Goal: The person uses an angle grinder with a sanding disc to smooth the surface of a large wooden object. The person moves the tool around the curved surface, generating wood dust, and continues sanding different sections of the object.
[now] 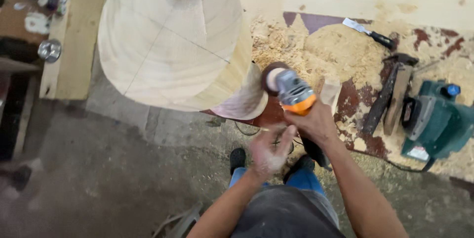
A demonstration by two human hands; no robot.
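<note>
Clearly the right hand (316, 122) grips the grinder (292, 92), its disc near the round wood block (173, 40) beside the bench. Left hand (269, 151) is open, blurred, just below; the disc could catch its fingers.

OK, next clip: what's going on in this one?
A person stands at a big round wooden piece. Their right hand grips an orange-and-grey angle grinder, its disc by the wood's lower edge. The left hand is open and blurred, just below. Sawdust, a chisel and a green power planer lie nearby.
</note>
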